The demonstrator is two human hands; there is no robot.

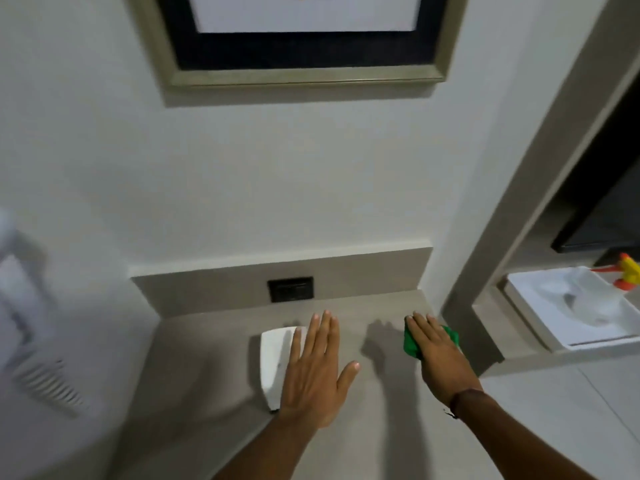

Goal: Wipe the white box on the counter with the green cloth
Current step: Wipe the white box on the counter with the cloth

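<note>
The white box (pixel 274 363) lies on the beige counter (pixel 194 372), left of centre. My left hand (pixel 313 372) is spread flat, fingers apart, over the box's right side; I cannot tell if it touches the box. The green cloth (pixel 412 344) lies at the counter's right end, mostly covered by my right hand (pixel 438 355), which rests flat on it with straight fingers. A clear stretch of counter separates cloth and box.
A dark wall socket (pixel 291 289) sits in the low backsplash behind the box. A framed picture (pixel 301 46) hangs above. To the right, past a pillar, a white tray (pixel 540 317) holds a spray bottle with a red-and-yellow nozzle (pixel 623 271). A blurred white object (pixel 31 323) hangs at left.
</note>
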